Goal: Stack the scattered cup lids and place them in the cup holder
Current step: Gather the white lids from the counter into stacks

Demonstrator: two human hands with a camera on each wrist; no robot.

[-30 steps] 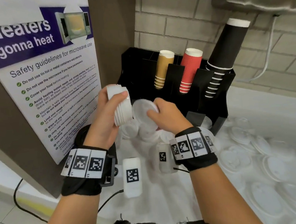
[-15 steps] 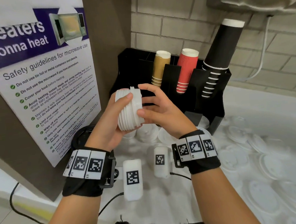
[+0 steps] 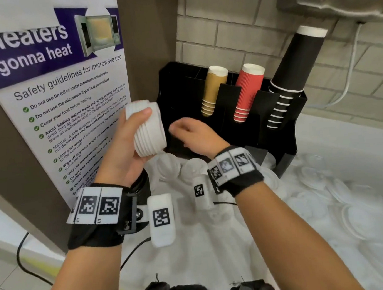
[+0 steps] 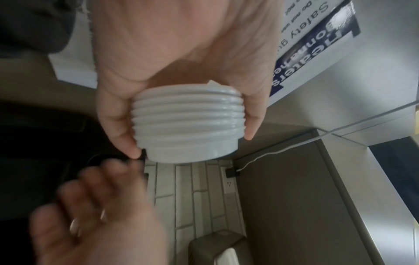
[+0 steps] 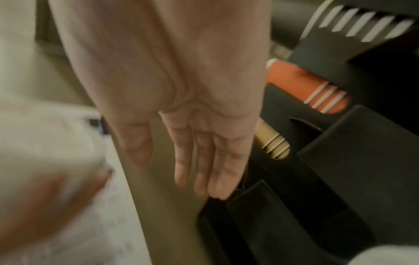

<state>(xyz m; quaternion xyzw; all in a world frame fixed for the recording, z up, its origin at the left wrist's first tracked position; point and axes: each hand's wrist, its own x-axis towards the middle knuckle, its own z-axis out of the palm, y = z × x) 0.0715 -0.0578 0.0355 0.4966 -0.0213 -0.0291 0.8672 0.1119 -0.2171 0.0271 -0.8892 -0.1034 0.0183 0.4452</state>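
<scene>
A stack of white cup lids (image 3: 147, 128) (image 4: 188, 125) lies on its side in my left hand (image 3: 127, 144) (image 4: 181, 71), thumb on one face and fingers on the other, in front of the poster. My right hand (image 3: 192, 133) (image 5: 192, 143) hovers just right of the stack with straight, empty fingers, in front of the black cup holder (image 3: 283, 143) (image 5: 340, 179). Loose white lids (image 3: 320, 181) lie scattered on the white counter to the right, and a few lids (image 3: 187, 170) sit below my hands.
The holder carries a gold cup stack (image 3: 213, 89), a red cup stack (image 3: 248, 91) and a tall black cup stack (image 3: 294, 74). A microwave safety poster (image 3: 52, 86) covers the panel at left. A brick wall (image 3: 234, 28) and a white cable (image 3: 350, 65) are behind.
My right hand pressed a lid onto the stack, then let go and drew away to the right, empty. The left hand lifted the stack slightly toward the poster.
</scene>
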